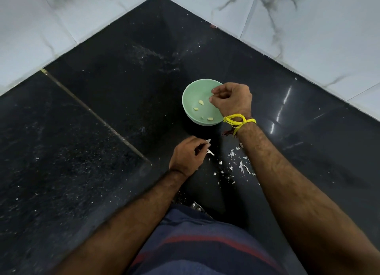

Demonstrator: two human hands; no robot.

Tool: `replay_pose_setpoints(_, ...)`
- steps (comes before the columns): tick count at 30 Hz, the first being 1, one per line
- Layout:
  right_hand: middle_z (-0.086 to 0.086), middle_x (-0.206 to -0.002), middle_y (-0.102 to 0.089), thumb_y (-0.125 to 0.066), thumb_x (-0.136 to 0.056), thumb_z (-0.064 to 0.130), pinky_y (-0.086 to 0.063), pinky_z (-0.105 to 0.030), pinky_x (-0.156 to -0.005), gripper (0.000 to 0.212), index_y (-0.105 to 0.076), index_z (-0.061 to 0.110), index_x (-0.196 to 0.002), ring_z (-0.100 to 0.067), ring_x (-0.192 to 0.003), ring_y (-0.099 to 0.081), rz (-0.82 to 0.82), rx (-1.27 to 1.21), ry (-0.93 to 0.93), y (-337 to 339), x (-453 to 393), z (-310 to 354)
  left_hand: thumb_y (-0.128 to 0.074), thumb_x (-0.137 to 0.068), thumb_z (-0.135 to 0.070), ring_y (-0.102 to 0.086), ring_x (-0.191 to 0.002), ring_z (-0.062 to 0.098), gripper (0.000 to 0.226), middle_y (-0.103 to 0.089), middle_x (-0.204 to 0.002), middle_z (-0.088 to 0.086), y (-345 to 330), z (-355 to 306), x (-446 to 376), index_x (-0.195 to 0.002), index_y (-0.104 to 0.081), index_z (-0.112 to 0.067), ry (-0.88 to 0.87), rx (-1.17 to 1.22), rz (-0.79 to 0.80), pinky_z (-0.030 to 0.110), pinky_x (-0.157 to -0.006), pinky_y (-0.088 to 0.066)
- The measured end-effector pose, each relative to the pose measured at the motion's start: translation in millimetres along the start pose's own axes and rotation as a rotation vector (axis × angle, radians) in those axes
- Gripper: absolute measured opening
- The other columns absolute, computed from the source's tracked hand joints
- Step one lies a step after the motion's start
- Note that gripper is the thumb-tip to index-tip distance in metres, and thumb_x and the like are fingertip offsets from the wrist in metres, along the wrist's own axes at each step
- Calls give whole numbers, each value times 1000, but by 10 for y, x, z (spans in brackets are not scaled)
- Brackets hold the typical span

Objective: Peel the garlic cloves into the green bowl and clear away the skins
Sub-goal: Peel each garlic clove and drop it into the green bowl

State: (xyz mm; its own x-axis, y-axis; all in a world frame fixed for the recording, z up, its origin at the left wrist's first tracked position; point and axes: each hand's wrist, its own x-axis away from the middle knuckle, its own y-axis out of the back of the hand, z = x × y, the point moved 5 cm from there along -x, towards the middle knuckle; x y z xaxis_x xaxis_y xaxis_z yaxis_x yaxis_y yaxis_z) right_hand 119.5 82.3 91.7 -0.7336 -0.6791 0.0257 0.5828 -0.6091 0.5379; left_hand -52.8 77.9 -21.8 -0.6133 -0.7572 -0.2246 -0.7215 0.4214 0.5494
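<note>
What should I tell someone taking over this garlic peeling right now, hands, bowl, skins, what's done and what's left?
Right hand: over the green bowl, fingers curled; whether its grip holds a clove cannot be told.
Left hand: low over the black counter, pinching a piece of skin.
Bowl: three peeled cloves lie inside, plus a small scrap.
Loose skins lie scattered on the counter between the forearms.
Done: some cloves peeled into the bowl.
Left: drop in any clove held, then gather and clear the skins. No unpeeled cloves are in view.
</note>
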Motion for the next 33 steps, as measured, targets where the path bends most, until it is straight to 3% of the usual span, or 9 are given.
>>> replay_pose_setpoints(4,8,-70,-70,-75,-74,9,-56,-21,-76,12,-75,19,-81,-1,-66,-65,-45,-15,26,126,190,-53,-67,-92,-28,-61,-67,16,18,-65,-79,-1,20,-37,4,-88,-75,-13,-16,-25,-27,37,-66,-54)
replay_pose_setpoints(7,5,-70,-71,-73,-79,18,-59,-31,-72,2,-75,19,-80,-14,-67,-68,-25,-5,-13,213,528,-354,-63,-94,-31,-60,-67,18,22,-63,-77,-1,22,-40,7,-85,-73,-13,-24,-51,-31,38,-65,-53)
replay_pose_setpoints(9,2,-68,-71,-69,-83,18,-59,-40,-69,5,-74,18,-81,-22,-67,-69,17,9,-59,215,805,-617,-63,-94,-29,-59,-67,18,21,-62,-77,-1,24,-57,7,-85,-72,-12,-35,-61,-29,38,-64,-52)
replay_pose_setpoints(12,0,-72,-73,-66,-83,10,-57,-39,-75,12,-75,15,-87,-18,-67,-66,78,135,-84,154,1138,-869,-64,-92,-24,-59,-68,18,15,-61,-79,-2,38,-99,26,-85,-71,-13,-63,-71,-28,37,-64,-52)
replay_pose_setpoints(20,-4,-81,-67,-70,-79,12,-52,-32,-71,6,-71,13,-85,-24,-78,-63,47,365,251,146,1332,-733,-76,-84,-19,-63,-70,12,7,-66,-82,-2,82,-154,92,-85,-78,-12,-97,-55,-32,32,-65,-55)
replay_pose_setpoints(23,-7,-89,-71,-60,-86,16,-51,-37,-78,13,-70,12,-93,-29,-86,-65,104,425,199,150,1369,-831,-80,-83,-17,-61,-67,9,9,-67,-74,-2,129,-202,160,-77,-77,-11,-75,-12,-87,29,-64,-52)
replay_pose_setpoints(26,-8,-89,-73,-58,-86,14,-53,-40,-78,16,-69,10,-97,-30,-85,-66,51,368,182,248,1437,-849,-76,-88,-15,-53,-59,9,18,-61,-66,-3,106,-297,250,-71,-72,-10,-39,-35,-107,30,-58,-48)
replay_pose_setpoints(29,-6,-84,-66,-66,-80,9,-51,-38,-78,8,-69,10,-88,-25,-84,-61,54,360,132,320,1461,-941,-75,-83,-10,-61,-68,14,2,-66,-79,-1,16,-291,282,-82,-74,-12,-34,-63,-20,36,-66,-54)
replay_pose_setpoints(33,-5,-89,-68,-62,-84,12,-51,-35,-80,12,-72,11,-91,-23,-87,-61,-72,350,-16,519,1474,-1168,-74,-85,-20,-63,-72,20,4,-67,-81,-1,-3,-334,231,-84,-74,-16,16,-95,-25,37,-69,-55)
